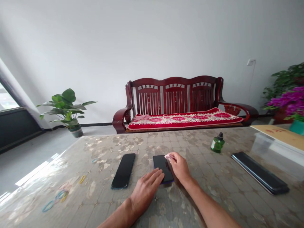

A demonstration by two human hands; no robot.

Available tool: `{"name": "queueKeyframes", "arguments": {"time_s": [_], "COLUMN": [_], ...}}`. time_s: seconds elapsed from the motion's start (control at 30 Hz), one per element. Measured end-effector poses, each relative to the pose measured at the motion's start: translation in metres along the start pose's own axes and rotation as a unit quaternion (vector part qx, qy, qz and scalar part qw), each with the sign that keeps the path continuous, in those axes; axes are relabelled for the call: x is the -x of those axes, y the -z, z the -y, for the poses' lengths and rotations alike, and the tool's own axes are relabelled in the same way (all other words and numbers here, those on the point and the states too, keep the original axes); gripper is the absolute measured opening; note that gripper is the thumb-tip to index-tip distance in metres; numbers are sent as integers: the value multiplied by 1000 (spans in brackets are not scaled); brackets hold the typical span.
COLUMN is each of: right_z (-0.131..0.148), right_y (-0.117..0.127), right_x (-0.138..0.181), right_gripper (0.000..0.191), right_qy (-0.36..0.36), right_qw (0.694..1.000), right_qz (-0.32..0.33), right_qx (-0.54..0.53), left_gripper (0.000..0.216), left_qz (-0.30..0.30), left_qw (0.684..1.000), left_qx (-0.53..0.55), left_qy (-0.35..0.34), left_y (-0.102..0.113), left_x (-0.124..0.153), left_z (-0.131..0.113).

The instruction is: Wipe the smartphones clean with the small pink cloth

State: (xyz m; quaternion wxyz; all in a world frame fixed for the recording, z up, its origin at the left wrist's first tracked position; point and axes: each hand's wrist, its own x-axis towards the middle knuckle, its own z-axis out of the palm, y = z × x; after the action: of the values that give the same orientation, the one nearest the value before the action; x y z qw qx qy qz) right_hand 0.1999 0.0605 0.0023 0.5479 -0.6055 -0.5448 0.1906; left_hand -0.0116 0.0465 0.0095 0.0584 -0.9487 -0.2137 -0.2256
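Observation:
A black phone (161,165) lies flat on the patterned table (190,190), screen up. My left hand (145,190) rests with flat, outstretched fingers on the phone's near left corner. My right hand (179,166) is closed in a pinch on a small pale pink wad (167,156) pressed against the phone's far right part. A second black phone (123,170) lies to the left, apart from both hands.
A small green bottle (217,143) stands at the back right. A long dark slab (260,172) lies at the right, beside a clear plastic box (277,148). Coloured rubber bands (57,198) are scattered at the left. A red wooden bench (178,104) and potted plants (67,110) stand beyond.

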Motion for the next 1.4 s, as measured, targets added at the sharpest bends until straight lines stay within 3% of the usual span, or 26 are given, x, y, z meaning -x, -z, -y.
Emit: {"name": "queueKeyframes", "arguments": {"time_s": [0.17, 0.3, 0.63, 0.83, 1.03, 1.13, 1.27, 1.4], "right_z": [5, 3, 0, 4, 11, 13, 18, 26], "right_y": [-10, -14, -16, -15, -13, -11, 2, 20], "right_x": [14, 19, 25, 25, 38, 48, 57, 67], "right_gripper": [16, 20, 22, 21, 22, 21, 24, 24], "right_qy": [34, 78, 198, 208, 205, 195, 211, 262], "right_qw": [997, 988, 953, 942, 951, 959, 960, 938], "right_qz": [20, 10, -4, -1, 7, 16, 50, 132], "right_qx": [67, 135, 228, 264, 231, 203, 176, 186], "left_gripper": [41, 42, 36, 38, 34, 60, 58, 49], "left_qz": [92, 128, 128, 112, 87, 106, 92, 73], "left_qw": [996, 991, 991, 989, 974, 962, 959, 962], "left_qx": [-6, 20, 39, 97, 129, 127, 137, 143], "left_qy": [-9, 5, 31, 24, 165, 219, 230, 222], "left_y": [1, 12, 10, 14, 12, 9, 7, 7], "left_x": [-3, -11, -19, -18, -6, -1, 2, 3], "left_z": [-5, -11, -28, -25, -19, -14, -10, -10]}}
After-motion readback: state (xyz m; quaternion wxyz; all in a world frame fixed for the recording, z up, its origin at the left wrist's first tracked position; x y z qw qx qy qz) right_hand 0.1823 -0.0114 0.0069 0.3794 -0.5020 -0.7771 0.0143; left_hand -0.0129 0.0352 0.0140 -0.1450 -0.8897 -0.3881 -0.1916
